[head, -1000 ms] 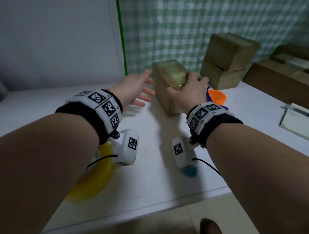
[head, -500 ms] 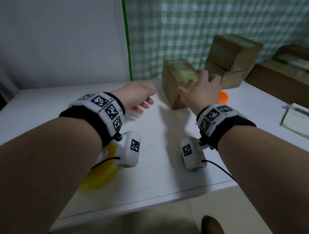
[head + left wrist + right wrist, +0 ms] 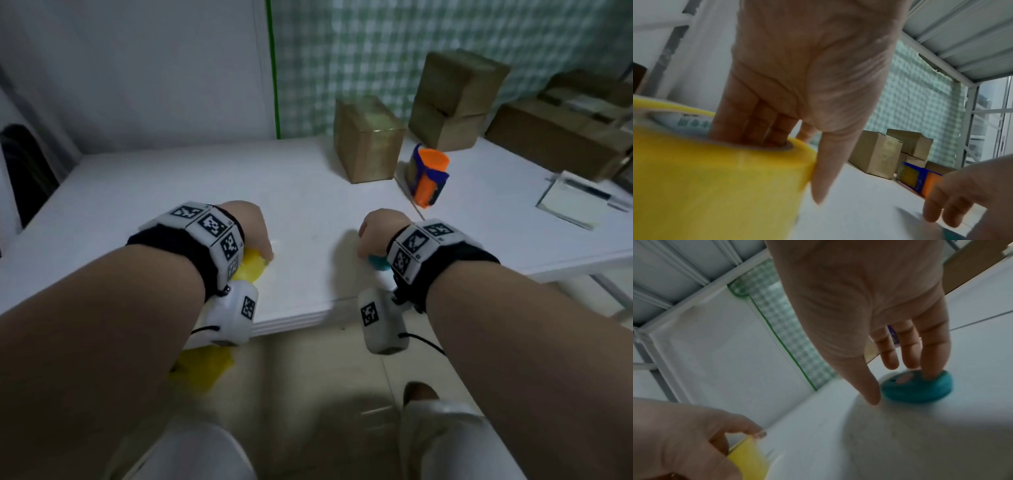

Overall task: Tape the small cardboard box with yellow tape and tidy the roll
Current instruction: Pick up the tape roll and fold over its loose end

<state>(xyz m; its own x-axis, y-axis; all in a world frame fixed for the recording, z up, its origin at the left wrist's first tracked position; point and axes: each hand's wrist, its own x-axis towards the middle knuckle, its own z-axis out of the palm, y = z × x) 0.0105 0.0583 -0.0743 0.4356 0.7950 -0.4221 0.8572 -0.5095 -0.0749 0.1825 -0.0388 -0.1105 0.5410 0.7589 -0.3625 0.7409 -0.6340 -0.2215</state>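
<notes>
The small cardboard box [image 3: 368, 138] stands upright at the back of the white table [image 3: 171, 192], with pale yellowish tape across its top, and neither hand touches it. Near the front edge my left hand [image 3: 255, 240] grips the yellow tape roll [image 3: 251, 269]. In the left wrist view several fingers [image 3: 756, 126] reach into the core of the roll [image 3: 715, 186] and the thumb lies against its outside. My right hand [image 3: 375, 236] is over a small round teal object [image 3: 917, 388], fingertips [image 3: 931, 368] on its top and thumb beside it.
An orange and blue tape dispenser [image 3: 428, 174] lies right of the box. Two stacked cardboard boxes [image 3: 455, 99] and larger boxes [image 3: 565, 133] line the back right. A notepad with a pen [image 3: 575, 202] lies at the right. The table's front edge [image 3: 301, 318] is just below my wrists.
Both hands have left the box and come back to the table's front. The left now grips the yellow roll and the right touches the teal object.
</notes>
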